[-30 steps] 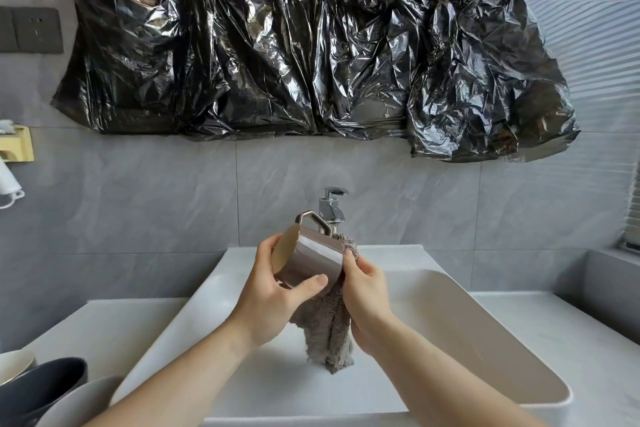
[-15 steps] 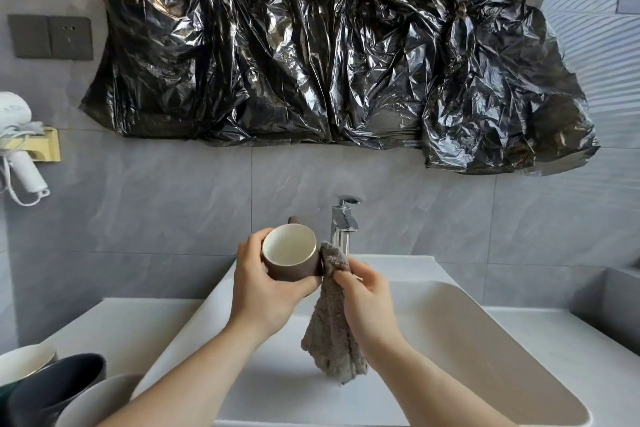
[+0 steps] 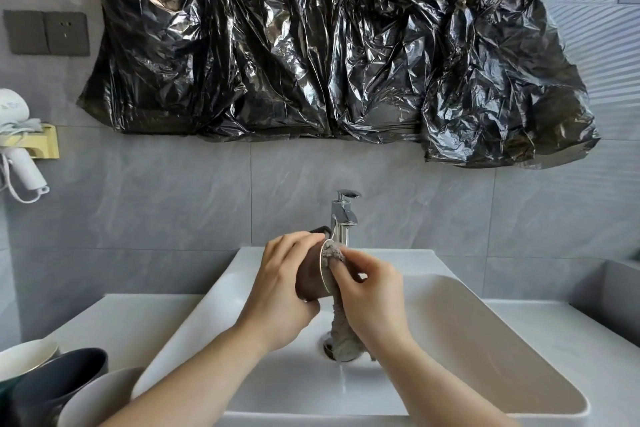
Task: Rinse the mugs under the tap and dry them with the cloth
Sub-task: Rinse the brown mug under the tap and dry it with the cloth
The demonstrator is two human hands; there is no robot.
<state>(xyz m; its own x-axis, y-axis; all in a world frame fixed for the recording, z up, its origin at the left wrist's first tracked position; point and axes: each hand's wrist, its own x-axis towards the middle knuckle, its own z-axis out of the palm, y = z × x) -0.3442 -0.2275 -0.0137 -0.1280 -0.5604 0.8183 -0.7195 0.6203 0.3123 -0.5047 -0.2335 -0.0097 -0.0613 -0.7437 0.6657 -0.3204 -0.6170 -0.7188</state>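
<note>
Over the white sink [image 3: 485,315], my left hand [image 3: 277,291] grips a brown mug [image 3: 311,274] lying on its side, its mouth turned right and its handle up. My right hand [image 3: 370,291] pinches a grey cloth [image 3: 341,333] and pushes part of it into the mug's mouth; the rest hangs down toward the drain. The chrome tap [image 3: 341,218] stands just behind the mug. No water runs from it.
Other mugs stand at the lower left on the counter: a dark one [image 3: 52,381], a grey one [image 3: 97,399] and a cream one [image 3: 24,357]. A hair dryer [image 3: 17,149] hangs on the left wall. Black plastic sheeting [image 3: 329,45] covers the wall above.
The mug has turned so its mouth now faces right instead of toward me. My right hand has brought the cloth from the mug's outer side into its mouth.
</note>
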